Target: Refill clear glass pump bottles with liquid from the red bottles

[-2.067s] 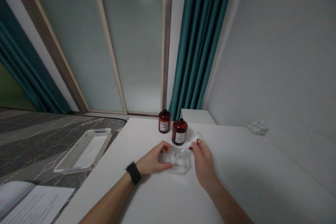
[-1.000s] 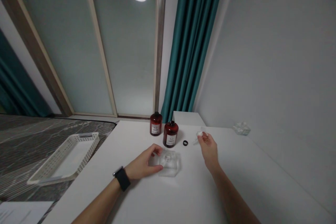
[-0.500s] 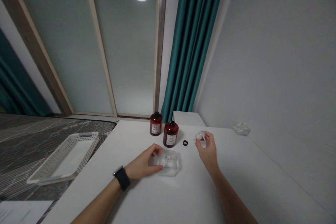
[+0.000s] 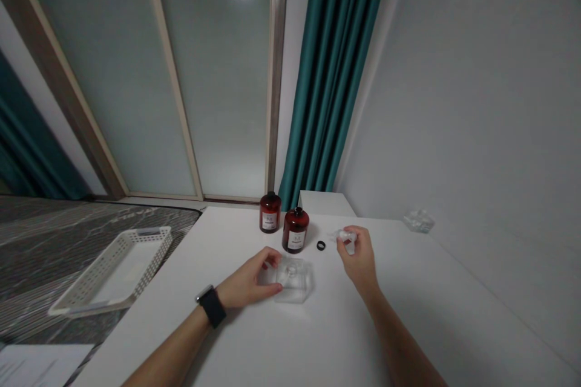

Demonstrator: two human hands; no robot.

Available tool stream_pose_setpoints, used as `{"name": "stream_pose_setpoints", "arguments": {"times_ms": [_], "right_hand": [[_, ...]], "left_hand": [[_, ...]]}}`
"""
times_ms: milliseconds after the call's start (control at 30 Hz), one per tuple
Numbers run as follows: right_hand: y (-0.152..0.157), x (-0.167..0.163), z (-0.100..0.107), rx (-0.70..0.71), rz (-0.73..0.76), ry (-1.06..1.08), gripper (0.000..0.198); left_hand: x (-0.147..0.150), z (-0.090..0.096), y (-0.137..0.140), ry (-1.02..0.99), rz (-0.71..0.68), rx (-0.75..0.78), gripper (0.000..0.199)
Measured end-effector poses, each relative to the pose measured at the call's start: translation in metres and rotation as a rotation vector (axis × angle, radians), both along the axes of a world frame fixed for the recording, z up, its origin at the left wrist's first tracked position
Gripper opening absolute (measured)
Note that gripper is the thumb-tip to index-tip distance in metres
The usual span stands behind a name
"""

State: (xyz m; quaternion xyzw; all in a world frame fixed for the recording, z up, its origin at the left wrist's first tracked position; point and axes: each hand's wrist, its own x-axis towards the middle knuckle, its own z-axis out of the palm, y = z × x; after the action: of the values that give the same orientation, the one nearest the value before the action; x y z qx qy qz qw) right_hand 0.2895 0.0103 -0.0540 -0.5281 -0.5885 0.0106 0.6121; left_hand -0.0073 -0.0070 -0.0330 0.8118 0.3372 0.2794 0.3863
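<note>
On the white table, my left hand [image 4: 252, 281], with a dark watch on the wrist, holds the left side of a clear square bottle [image 4: 293, 284] between thumb and fingers. A round neck opening shows at the bottle's top. My right hand [image 4: 359, 260] is raised to the right, pinching a small clear piece [image 4: 345, 236] whose exact kind I cannot make out. A small black ring [image 4: 321, 245] lies between the right hand and a dark red-brown bottle [image 4: 295, 231] with a white label. Behind that stands a similar labelled bottle [image 4: 270, 213] with a black top.
Crumpled clear plastic [image 4: 419, 221] lies at the table's right edge by the wall. A white perforated basket [image 4: 113, 272] is to the left, below the table's edge. A white box-like surface [image 4: 324, 202] is behind the table, near a green curtain [image 4: 333, 72].
The small clear piece in my right hand has turned, and its end now points left toward the black ring. My left hand and the square bottle have stayed in place.
</note>
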Motion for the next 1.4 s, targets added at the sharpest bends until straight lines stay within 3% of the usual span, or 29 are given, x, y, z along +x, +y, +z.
{"name": "stream_pose_setpoints", "arguments": {"times_ms": [167, 333, 700, 967, 1200, 1400], "right_hand": [[-0.001, -0.002, 0.001, -0.015, 0.002, 0.019, 0.033], [-0.002, 0.000, 0.001, -0.076, -0.012, -0.010, 0.017], [0.022, 0.029, -0.032, -0.190, -0.083, -0.031, 0.031], [0.027, 0.032, -0.049, -0.302, -0.129, -0.214, 0.017], [0.027, 0.025, -0.052, -0.418, -0.173, -0.334, 0.008], [0.019, 0.026, -0.051, -0.505, -0.130, -0.343, 0.026]], "left_hand": [[0.001, 0.001, 0.000, -0.002, -0.003, 0.001, 0.040], [0.000, 0.001, 0.000, 0.000, -0.003, -0.003, 0.039], [0.000, -0.001, 0.001, -0.004, -0.006, 0.013, 0.039], [0.000, 0.002, -0.001, 0.021, 0.000, 0.013, 0.039], [0.001, 0.003, -0.001, 0.014, 0.007, 0.023, 0.038], [0.001, 0.002, 0.000, 0.017, -0.001, 0.020, 0.037]]}}
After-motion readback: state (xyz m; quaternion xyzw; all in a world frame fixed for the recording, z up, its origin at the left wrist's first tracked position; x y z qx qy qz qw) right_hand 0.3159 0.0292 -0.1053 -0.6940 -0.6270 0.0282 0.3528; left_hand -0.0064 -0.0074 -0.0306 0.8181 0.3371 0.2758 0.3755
